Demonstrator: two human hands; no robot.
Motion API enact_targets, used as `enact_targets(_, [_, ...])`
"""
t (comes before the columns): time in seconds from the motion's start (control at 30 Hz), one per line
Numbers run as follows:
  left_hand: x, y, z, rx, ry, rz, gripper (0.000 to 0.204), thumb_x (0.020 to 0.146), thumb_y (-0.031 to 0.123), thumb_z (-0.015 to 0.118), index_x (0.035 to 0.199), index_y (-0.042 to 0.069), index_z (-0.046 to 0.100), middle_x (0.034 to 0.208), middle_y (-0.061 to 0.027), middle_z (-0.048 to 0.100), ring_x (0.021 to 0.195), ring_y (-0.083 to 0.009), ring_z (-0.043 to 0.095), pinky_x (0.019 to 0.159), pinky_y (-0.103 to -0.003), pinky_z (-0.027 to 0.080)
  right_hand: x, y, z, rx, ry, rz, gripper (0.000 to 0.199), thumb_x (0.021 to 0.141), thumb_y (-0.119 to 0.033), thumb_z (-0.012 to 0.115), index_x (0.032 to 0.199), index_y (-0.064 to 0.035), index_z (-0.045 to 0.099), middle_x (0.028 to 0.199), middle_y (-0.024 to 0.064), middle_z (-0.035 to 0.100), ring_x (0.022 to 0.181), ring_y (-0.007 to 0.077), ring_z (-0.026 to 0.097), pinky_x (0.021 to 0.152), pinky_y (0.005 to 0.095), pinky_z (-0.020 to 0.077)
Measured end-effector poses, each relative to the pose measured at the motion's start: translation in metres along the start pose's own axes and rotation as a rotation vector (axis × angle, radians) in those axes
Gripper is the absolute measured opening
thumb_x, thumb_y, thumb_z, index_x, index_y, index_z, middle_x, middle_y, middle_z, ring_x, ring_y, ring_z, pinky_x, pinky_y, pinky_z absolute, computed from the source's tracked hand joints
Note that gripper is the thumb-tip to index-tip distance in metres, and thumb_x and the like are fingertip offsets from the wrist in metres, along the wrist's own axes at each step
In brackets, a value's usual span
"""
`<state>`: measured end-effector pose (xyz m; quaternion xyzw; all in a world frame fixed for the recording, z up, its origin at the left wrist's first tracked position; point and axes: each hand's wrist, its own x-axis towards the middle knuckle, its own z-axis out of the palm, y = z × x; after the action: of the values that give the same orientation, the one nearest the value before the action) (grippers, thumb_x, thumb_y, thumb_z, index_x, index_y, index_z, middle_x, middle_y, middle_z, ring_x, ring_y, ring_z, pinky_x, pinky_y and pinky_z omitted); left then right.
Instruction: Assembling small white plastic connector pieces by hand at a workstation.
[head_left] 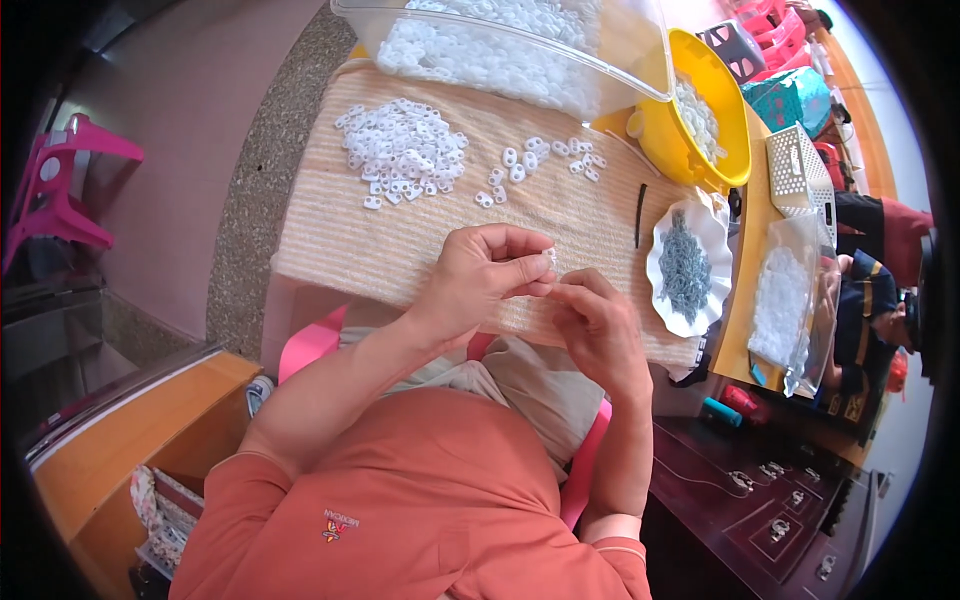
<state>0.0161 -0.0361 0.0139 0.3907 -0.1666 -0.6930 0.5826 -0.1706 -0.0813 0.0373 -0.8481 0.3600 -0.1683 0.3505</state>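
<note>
Pinching small white piece [550,258] between thumb and index of left hand [480,272], over the worktop [335,235]. Right hand [608,325] just beside it, fingers curled, can't tell if gripping. White pile [405,145] beyond left hand; scalloped dish [686,327] right of right hand.
</note>
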Motion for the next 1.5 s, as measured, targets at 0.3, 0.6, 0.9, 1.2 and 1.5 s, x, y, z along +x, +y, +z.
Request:
enact_targets(0.3, [0.001,0.000,-0.001,-0.038,-0.008,-0.008,0.018,0.086,0.003,0.065,0.103,-0.002,0.062,0.087,-0.0099,0.067,0.076,-0.0146,0.066,0.070,-0.024,0.056,0.007,-0.011,0.008,-0.193,0.010,-0.017,0.012,0.080,-0.004,0.064,0.092,-0.0045,0.065,0.087,0.0100,0.061,0.071,0.0310,0.061,0.061,0.0382,0.0478])
enact_targets(0.6, [0.002,0.000,-0.001,-0.063,0.002,-0.015,0.018,0.086,0.003,0.065,0.103,-0.002,0.062,0.087,-0.0103,0.067,0.075,-0.0145,0.066,0.069,-0.025,0.057,0.010,-0.014,0.010,-0.216,0.045,0.042,0.009,0.082,-0.009,0.064,0.089,-0.0043,0.063,0.082,0.0119,0.061,0.070,0.0329,0.061,0.059,0.0406,0.0467])
enact_targets(0.9, [0.001,0.001,0.001,-0.068,0.028,-0.005,0.018,0.086,0.002,0.064,0.103,-0.002,0.063,0.088,-0.0088,0.066,0.078,-0.0136,0.066,0.070,-0.025,0.057,0.008,-0.020,0.014,-0.512,0.048,-0.023,0.011,0.074,-0.011,0.064,0.082,-0.0054,0.060,0.080,0.0106,0.057,0.078,0.0280,0.060,0.062,0.0382,0.0497])
enact_targets(1.2, [0.002,0.002,-0.003,-0.063,0.014,-0.011,0.018,0.086,0.002,0.064,0.104,-0.002,0.062,0.089,-0.0078,0.066,0.079,-0.0123,0.065,0.072,-0.025,0.057,0.007,-0.024,0.012,-0.393,0.019,0.078,0.008,0.084,-0.009,0.060,0.088,-0.0021,0.060,0.082,0.0147,0.058,0.081,0.0337,0.058,0.070,0.0430,0.0458])
enact_targets(1.5, [0.003,0.000,-0.001,-0.067,0.030,-0.008,0.018,0.085,0.003,0.065,0.103,-0.001,0.062,0.088,-0.0070,0.065,0.078,-0.0119,0.065,0.071,-0.024,0.057,0.005,-0.025,0.010,-0.403,0.036,0.121,0.008,0.084,-0.008,0.058,0.083,-0.0009,0.060,0.083,0.0166,0.059,0.079,0.0353,0.059,0.070,0.0435,0.0456])
